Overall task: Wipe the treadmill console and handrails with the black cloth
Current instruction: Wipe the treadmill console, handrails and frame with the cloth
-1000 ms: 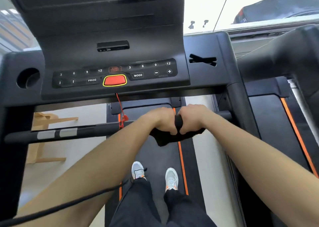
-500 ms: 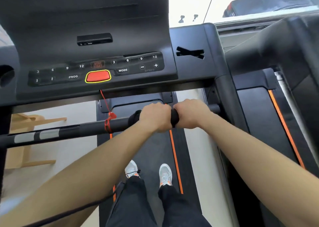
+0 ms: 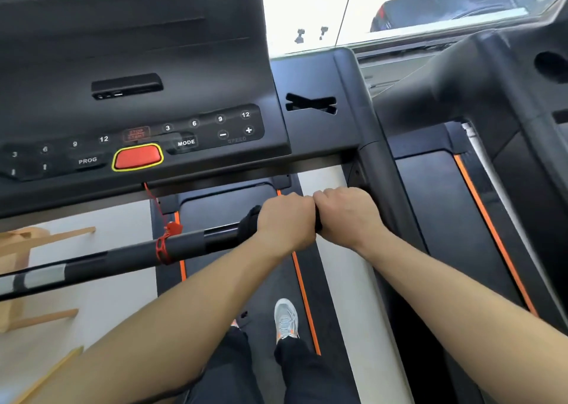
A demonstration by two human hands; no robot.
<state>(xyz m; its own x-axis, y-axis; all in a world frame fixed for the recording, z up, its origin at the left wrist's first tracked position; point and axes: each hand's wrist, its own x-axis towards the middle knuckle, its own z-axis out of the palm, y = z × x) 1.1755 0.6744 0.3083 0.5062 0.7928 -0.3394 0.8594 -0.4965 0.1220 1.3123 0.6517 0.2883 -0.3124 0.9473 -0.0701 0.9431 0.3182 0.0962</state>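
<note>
Now both your hands grip the bar.
Your left hand (image 3: 285, 220) and right hand (image 3: 347, 213) touch, clenched around the cloth (image 3: 250, 223) wrapped on the bar (image 3: 184, 245), below the console (image 3: 184, 139).

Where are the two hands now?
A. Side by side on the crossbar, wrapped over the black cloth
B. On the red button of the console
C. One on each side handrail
A: the left hand and right hand grip the crossbar together, with the black cloth showing beside them.
</note>
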